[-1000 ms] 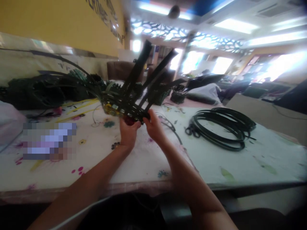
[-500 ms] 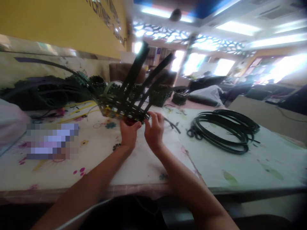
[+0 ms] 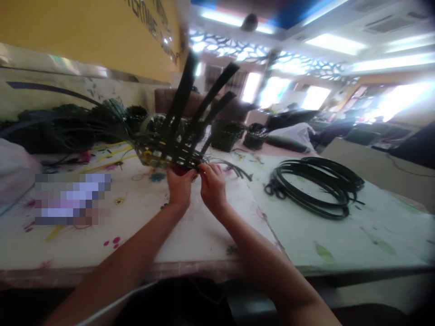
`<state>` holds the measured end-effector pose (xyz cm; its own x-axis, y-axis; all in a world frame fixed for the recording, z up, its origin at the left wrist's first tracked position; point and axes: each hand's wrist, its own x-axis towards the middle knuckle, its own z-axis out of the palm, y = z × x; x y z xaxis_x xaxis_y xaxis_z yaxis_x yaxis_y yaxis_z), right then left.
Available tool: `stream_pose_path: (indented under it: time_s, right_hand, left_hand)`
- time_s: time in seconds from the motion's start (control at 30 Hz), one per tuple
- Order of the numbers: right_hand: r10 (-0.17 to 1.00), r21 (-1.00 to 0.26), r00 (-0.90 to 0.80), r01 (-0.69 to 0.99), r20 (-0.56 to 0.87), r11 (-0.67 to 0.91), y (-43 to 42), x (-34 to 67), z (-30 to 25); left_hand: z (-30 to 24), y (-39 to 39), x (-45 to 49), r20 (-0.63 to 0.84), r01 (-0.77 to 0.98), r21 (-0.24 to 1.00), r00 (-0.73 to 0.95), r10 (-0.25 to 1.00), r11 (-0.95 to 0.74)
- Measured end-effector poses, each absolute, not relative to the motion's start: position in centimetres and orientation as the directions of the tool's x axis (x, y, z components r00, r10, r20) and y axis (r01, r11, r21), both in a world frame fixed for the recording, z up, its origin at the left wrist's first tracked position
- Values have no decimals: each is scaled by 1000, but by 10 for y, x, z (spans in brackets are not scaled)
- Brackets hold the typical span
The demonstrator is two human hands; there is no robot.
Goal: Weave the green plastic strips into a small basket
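Now our right hand [image 3: 212, 188] has closed in beside our left hand [image 3: 180, 188], both pinching the near edge of the woven basket base [image 3: 170, 151], its flat dark strips fanning upward above the floral worktop [image 3: 190, 231].

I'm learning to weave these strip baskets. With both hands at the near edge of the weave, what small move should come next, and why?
Probably pull the strip pinched by the right hand snug against the woven base. The left hand steadies the near edge from below, both hands meet at that edge, and loose strips trail from there onto the table, so the row looks unfinished.
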<state>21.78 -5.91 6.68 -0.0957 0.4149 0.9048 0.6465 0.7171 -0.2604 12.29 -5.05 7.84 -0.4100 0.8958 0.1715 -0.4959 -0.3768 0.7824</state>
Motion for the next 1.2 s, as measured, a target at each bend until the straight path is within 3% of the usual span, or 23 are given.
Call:
stream_pose_path:
  time_s: [0.57,1.2]
  right_hand:
    - [324,-185,-128,604,937,775,-57,216,69]
    - [377,-260,-109,552,920,793,-64,211,70]
  left_hand:
    - [71,-46,118,259,-484,742,-431,864,-464]
    - [80,-52,118,251,-485,751,-419,873,-449]
